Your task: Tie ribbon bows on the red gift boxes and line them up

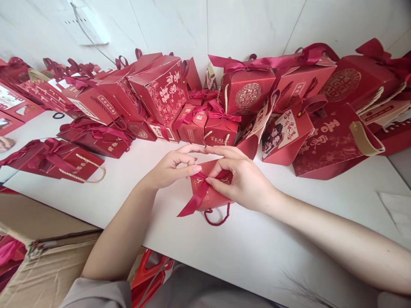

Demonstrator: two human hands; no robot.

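Observation:
A small red gift box [213,197] lies on the white table in front of me, with a dark red twisted cord handle [217,223] looping out on its near side. Across its top runs a crimson satin ribbon [195,200], one cut tail hanging toward me. My right hand [245,182] pinches the ribbon at its knot between thumb and index finger. My left hand [171,169] is closed on the ribbon at the box's left edge, thumb pressed down. The other fingers of both hands reach round the far side of the box, where their tips meet.
Red gift boxes with ribbons and cord handles crowd the back of the table [180,252], such as a tall box [160,92] and a trapezoid bag [330,145]. A ribboned box [54,160] lies at left. A cardboard carton [48,256] stands at the near left. Another person's hand [6,143] shows far left.

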